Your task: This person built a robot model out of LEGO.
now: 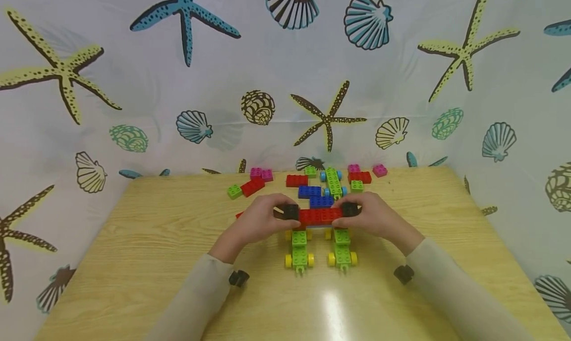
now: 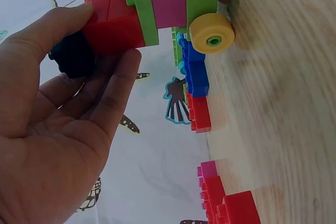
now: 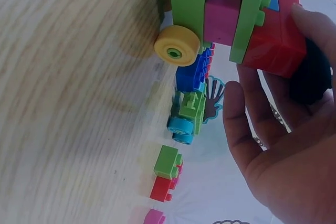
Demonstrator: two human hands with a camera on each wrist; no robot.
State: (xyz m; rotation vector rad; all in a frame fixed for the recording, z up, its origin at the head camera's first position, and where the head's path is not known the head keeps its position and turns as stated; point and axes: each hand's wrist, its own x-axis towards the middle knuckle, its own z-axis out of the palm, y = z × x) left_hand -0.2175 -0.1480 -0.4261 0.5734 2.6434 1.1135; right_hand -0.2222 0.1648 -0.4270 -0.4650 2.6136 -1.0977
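The left hand (image 1: 258, 222) and right hand (image 1: 374, 217) each pinch a black end block of the red bar (image 1: 318, 216), partly hiding it; the bar runs left to right across two green wheeled bases (image 1: 299, 252) mid-table (image 1: 134, 261); no writing shows.

A brick model (image 1: 318, 216) sits at centre frame on the desk (image 1: 156, 261), between both hands; loose bricks (image 1: 308, 180) lie just above it, toward the backdrop.
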